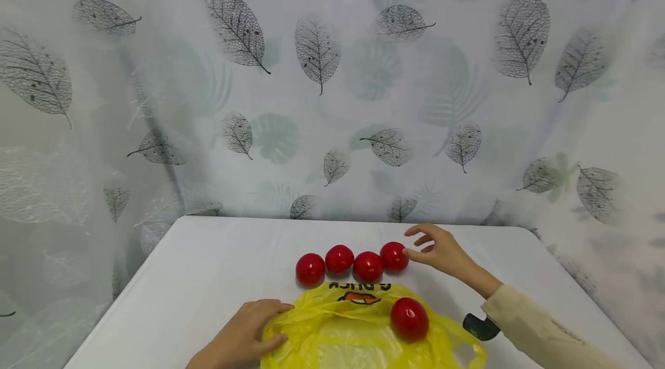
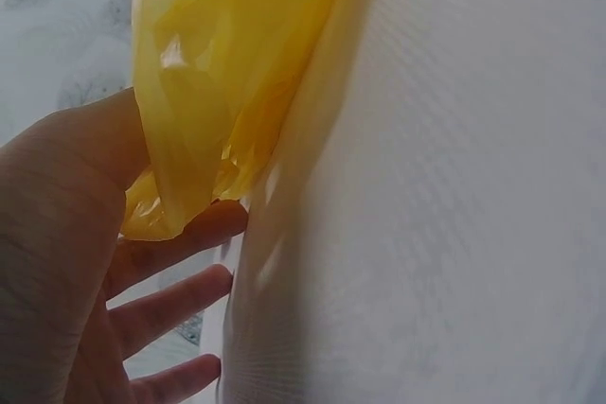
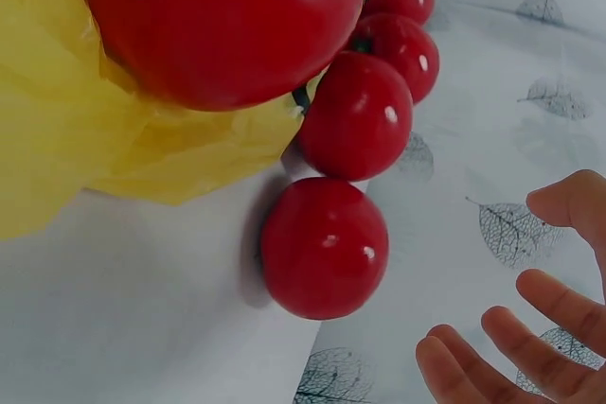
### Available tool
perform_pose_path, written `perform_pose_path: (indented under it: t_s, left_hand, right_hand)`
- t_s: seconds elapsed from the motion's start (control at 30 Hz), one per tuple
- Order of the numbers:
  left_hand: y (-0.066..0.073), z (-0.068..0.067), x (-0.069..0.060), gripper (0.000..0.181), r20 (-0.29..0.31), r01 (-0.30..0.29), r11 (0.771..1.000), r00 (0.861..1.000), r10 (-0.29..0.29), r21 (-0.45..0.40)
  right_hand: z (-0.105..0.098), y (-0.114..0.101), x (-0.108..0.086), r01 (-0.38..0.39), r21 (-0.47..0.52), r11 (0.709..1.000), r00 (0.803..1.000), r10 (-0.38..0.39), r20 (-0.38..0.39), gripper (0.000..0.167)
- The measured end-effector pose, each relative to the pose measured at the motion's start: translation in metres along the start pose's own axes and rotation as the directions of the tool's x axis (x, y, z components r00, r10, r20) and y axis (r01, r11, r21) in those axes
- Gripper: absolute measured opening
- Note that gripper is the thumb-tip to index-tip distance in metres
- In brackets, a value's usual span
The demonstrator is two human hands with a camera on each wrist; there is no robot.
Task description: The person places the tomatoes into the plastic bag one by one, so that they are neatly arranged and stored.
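A yellow plastic bag (image 1: pixel 358 337) with black print lies at the front of the white table. My left hand (image 1: pixel 249 331) grips its left edge; in the left wrist view the bag's folds (image 2: pixel 208 92) pass between thumb and fingers. One red tomato (image 1: pixel 409 319) rests on the bag's right part. Behind the bag, several more tomatoes stand in a row, the rightmost tomato (image 1: pixel 393 257) closest to my right hand (image 1: pixel 439 250). That hand is empty with fingers spread; the right wrist view shows it apart from the end tomato (image 3: pixel 325 248).
The white table (image 1: pixel 218 265) reaches back to a leaf-patterned curtain (image 1: pixel 322 126), which also hangs at both sides. A dark rounded object (image 1: pixel 480 327) shows beside the right sleeve. One bag handle (image 1: pixel 475 351) lies looped at the front right.
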State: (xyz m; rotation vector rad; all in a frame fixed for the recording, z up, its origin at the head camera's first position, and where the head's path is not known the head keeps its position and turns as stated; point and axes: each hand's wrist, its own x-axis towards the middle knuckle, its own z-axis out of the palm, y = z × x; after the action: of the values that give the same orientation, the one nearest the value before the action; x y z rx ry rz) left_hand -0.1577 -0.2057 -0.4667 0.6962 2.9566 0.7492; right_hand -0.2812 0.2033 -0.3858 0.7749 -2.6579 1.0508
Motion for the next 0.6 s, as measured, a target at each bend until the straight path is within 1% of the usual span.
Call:
perform_pose_path:
  t_s: [0.27,0.6]
  left_hand:
    - [-0.002,0.000,0.001,0.050,-0.012,-0.030,0.999,0.999,0.031,0.026]
    - [0.000,-0.002,0.001,0.050,0.054,0.044,0.999,0.998,-0.043,-0.026]
  right_hand:
    - [0.006,0.009,0.008,-0.022,0.011,1.000,1.000,0.022,0.017,0.037]
    - [0.018,0.024,0.012,-0.023,0.030,0.999,0.998,0.022,0.054,0.038]
